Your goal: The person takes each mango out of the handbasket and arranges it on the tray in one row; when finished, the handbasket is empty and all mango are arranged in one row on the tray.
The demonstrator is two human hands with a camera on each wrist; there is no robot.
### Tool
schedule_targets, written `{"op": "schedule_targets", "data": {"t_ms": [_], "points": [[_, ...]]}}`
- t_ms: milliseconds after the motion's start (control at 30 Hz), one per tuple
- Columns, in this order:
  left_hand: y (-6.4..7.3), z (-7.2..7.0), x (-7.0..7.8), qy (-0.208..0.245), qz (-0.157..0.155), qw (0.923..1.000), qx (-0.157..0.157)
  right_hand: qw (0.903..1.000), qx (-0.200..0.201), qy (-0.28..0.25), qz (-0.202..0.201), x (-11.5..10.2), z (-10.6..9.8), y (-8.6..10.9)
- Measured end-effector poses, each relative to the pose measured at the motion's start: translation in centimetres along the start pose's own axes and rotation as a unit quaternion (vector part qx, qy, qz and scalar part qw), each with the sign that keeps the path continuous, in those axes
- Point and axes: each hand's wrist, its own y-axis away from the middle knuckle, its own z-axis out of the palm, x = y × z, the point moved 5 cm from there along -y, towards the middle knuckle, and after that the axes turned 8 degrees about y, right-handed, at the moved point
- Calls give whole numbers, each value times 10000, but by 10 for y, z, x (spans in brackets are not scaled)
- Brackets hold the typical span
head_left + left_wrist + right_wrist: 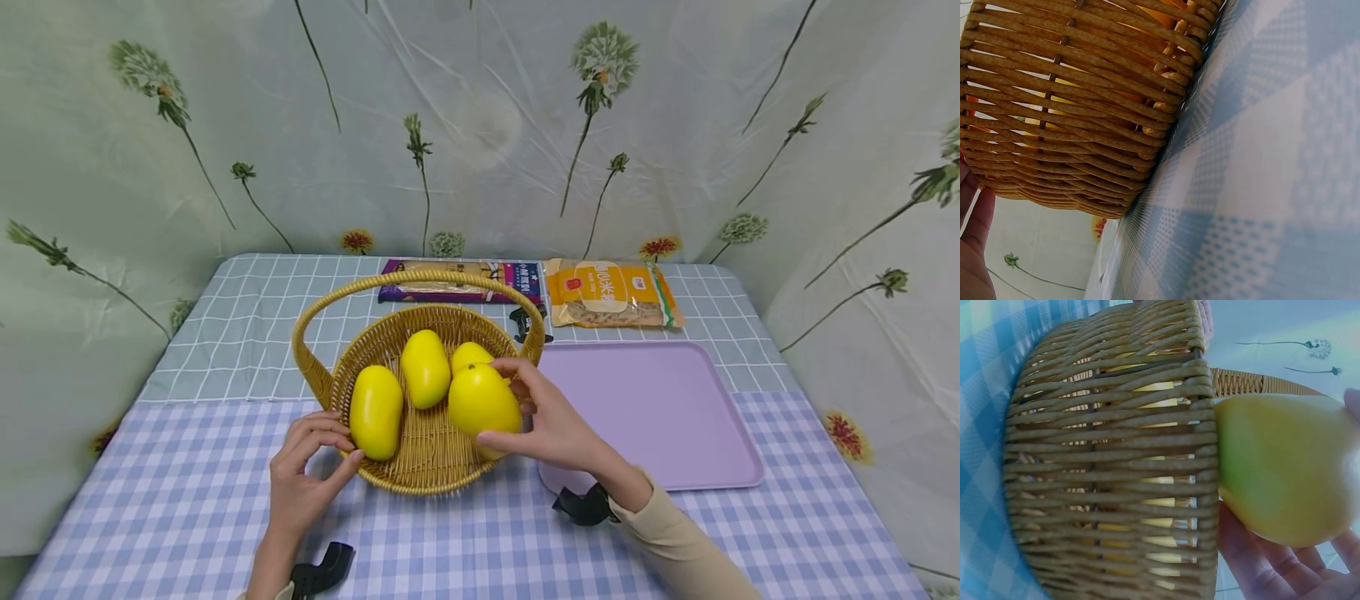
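A round wicker basket (423, 482) with a tall arched handle stands on the checked cloth, several yellow mangoes inside. My right hand (551, 427) holds one yellow mango (482, 402) over the basket's right side, thumb on the near side and fingers behind. Up close in the right wrist view, the held mango (1285, 465) shows a greenish patch beside the rim. My left hand (309, 467) grips the basket's left rim, next to the leftmost mango (377, 412). Another mango (426, 369) lies mid-basket, and one (468, 354) is partly hidden behind the held fruit.
Right of the basket lies a flat purple tray (645, 417). Behind it are an orange food packet (611, 292) and a purple food packet (457, 279), with a small black item (522, 325) nearby. A flower-print curtain (495, 133) hangs around the table.
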Motion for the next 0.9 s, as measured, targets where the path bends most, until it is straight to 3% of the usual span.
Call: {"op": "schedule_targets", "data": {"t_ms": [333, 533, 700, 900], "points": [[-1, 0, 1, -18, -70, 10000, 5, 9979, 607, -105, -185, 11, -19, 28], [12, -5, -17, 14, -84, 10000, 47, 9958, 882, 244, -94, 17, -30, 42], [19, -8, -28, 31, -130, 9999, 23, 9933, 1058, 472, -26, 8, -38, 48], [19, -8, -29, 53, -108, 9999, 23, 9893, 1247, 631, 414, 40, -41, 56]]}}
